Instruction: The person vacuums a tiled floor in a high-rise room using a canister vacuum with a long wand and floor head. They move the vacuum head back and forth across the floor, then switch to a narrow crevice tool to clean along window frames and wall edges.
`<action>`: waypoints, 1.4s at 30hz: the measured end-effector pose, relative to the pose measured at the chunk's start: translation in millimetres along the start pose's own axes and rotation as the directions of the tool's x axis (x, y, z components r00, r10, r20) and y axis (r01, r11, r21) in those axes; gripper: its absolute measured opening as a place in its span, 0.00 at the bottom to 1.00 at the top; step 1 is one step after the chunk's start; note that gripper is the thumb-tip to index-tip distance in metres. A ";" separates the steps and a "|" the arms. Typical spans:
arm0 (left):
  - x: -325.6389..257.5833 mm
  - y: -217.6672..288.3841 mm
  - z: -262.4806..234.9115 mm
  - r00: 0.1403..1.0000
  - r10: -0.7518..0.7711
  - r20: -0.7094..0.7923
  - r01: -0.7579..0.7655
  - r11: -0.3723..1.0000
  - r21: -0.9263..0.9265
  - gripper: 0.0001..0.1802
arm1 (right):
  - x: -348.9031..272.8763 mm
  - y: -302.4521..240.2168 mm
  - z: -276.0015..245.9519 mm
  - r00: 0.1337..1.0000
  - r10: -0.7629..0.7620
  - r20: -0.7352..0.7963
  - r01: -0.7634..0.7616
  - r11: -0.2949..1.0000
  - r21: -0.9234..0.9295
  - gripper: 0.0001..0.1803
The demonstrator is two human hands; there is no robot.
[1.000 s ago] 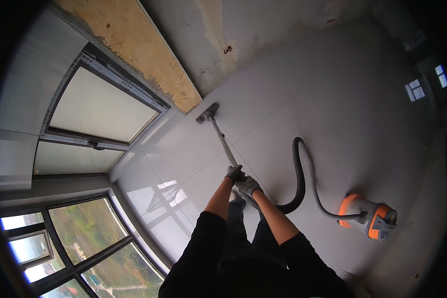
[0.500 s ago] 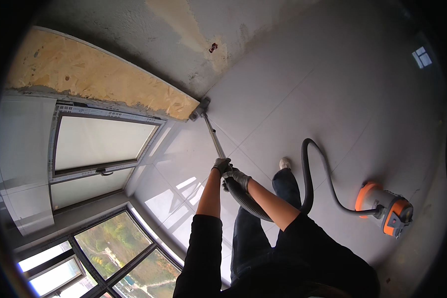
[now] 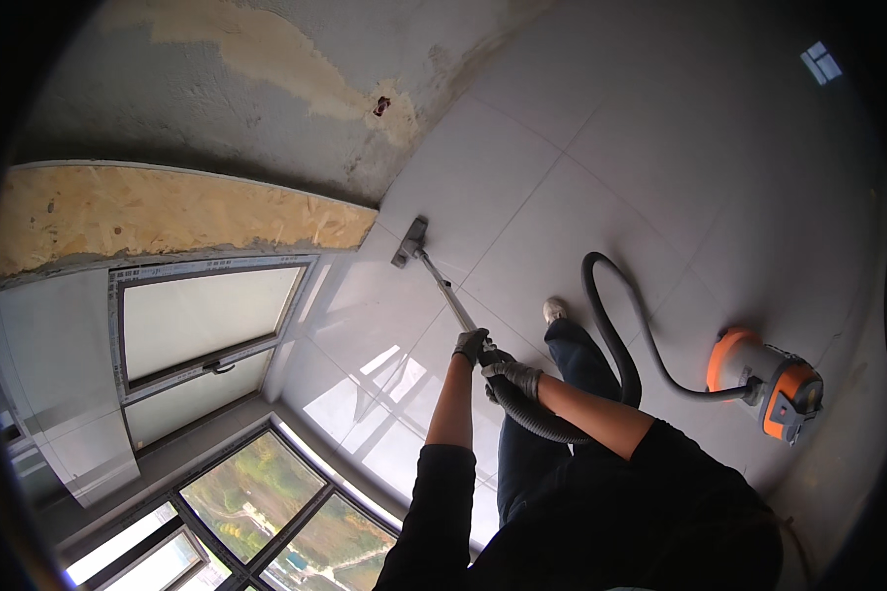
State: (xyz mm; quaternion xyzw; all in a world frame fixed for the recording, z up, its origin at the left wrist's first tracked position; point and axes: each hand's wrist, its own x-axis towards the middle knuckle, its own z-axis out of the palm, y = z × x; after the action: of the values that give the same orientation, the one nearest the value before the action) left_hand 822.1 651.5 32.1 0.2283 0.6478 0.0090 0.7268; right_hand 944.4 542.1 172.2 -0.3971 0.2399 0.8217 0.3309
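Both my hands, in dark grey gloves, grip a vacuum cleaner wand (image 3: 447, 295). My left hand (image 3: 470, 345) is wrapped round the wand's upper end. Just behind it, my right hand (image 3: 514, 379) is closed round the handle where the hose joins. At the far end, the dark floor nozzle (image 3: 411, 242) lies on the tiled floor, a short way from the wall corner. A ribbed black hose (image 3: 616, 340) loops from the handle past my right leg to the orange and grey vacuum cleaner (image 3: 764, 384), which stands on the floor at the right.
A bare plaster wall (image 3: 237, 89) runs along the far left, beside a wood-chip board strip (image 3: 168, 217). Below are a framed door panel (image 3: 207, 325) and large windows (image 3: 256, 488). My light shoe (image 3: 555, 309) is on the grey tiles (image 3: 532, 227).
The nozzle has come away from the end of the board strip and now lies on open tiles. My hands have shifted right and slightly down in the picture, still holding the wand.
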 end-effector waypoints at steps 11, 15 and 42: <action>-47.7 -119.7 38.9 0.989 -0.142 0.039 0.123 0.944 0.307 0.11 | -47.8 104.9 -78.4 0.999 -0.034 -0.034 0.034 0.999 0.009 0.18; -30.9 -186.0 43.2 0.988 -0.136 0.075 0.110 0.952 0.285 0.14 | -59.6 153.3 -118.9 1.000 -0.008 0.004 0.008 0.999 0.036 0.20; -133.3 -425.6 253.1 0.971 -0.224 -0.084 0.226 0.974 0.017 0.23 | -393.9 235.6 -180.5 0.954 0.059 -0.292 -0.103 0.985 -0.138 0.15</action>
State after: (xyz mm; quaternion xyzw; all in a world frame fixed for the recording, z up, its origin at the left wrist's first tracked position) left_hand 919.7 148.1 25.2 0.1625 0.6985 -0.0727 0.6931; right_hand 1043.9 127.5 420.0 -0.5260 0.2385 0.7841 0.2274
